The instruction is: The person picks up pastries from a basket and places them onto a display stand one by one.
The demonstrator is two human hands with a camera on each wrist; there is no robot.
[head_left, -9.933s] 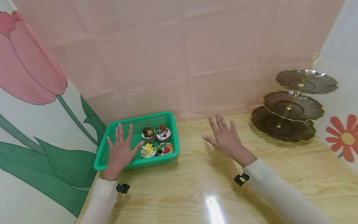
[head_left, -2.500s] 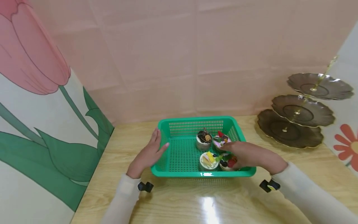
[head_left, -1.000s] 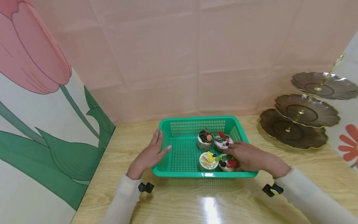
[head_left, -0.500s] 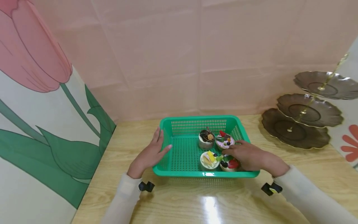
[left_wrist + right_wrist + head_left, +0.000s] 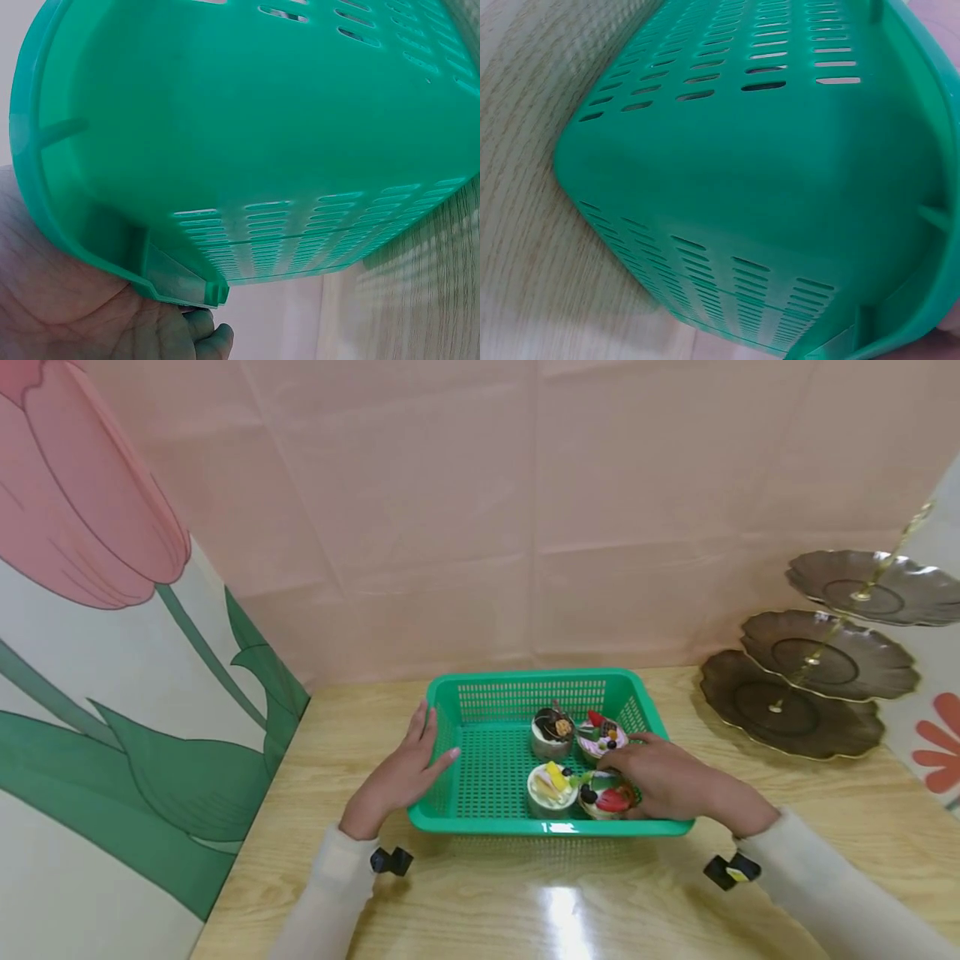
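A green plastic basket (image 5: 487, 828) stands on the table, with several cupcakes grouped in its right half. My right hand (image 5: 663, 779) reaches over the right wall and grips the strawberry-topped cupcake (image 5: 609, 799) at the front; some fingers are hidden behind it. Touching its left side is a yellow-fruit cupcake (image 5: 551, 791). Behind them sit a chocolate cupcake (image 5: 552, 735) and a pink one (image 5: 597, 737). Against the left rim rests my left hand (image 5: 395, 781), fingers extended. The left wrist view shows that palm under the rim (image 5: 34, 142). In the right wrist view, the basket's outer wall (image 5: 727, 157) hides most of the hand.
A brown three-tier stand (image 5: 795, 706) with a gold rod is at the right rear of the wooden table (image 5: 465, 902). A pink cloth (image 5: 420, 527) hangs behind. Floral panels (image 5: 75, 635) border the left and right sides.
The basket was slid rightward between the first two earlier frames, and my right hand went into it. Since half a second ago, the strawberry and yellow-fruit cupcakes have shifted slightly left. My left hand stays put.
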